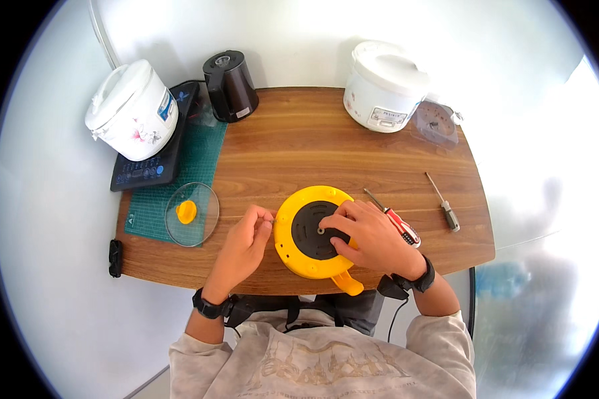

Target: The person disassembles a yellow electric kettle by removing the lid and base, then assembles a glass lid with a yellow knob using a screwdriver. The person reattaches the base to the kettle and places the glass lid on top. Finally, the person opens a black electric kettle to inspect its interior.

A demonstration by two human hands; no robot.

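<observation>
The yellow appliance lies upside down on the wooden worktop, close to its near edge, with its dark round base plate facing up and its yellow handle poking out over that edge toward the person. The right hand lies spread over the right side of the base plate, fingers curved and pressing it down rather than closed around anything. The left hand sits just left of the appliance, touching or nearly touching its rim, fingers curled in with thumb and fingertips pinched; something very small may be held there, but I cannot tell what.

The likeliest slip is losing a small part: if a screw is in that pinch, it could drop and roll off the near edge, which is right below the left hand. The appliance itself rests on a rounded top, so uneven pressure from the right hand could rock or spin it, and the overhanging handle could tip it toward the lap.

Just right of the right hand, partly under it, lies a red-handled screwdriver; a careless wrist could knock it away. A second grey-handled screwdriver lies further right. Left of the left hand, a glass lid with a yellow knob rests on a green mat, within elbow range.
</observation>
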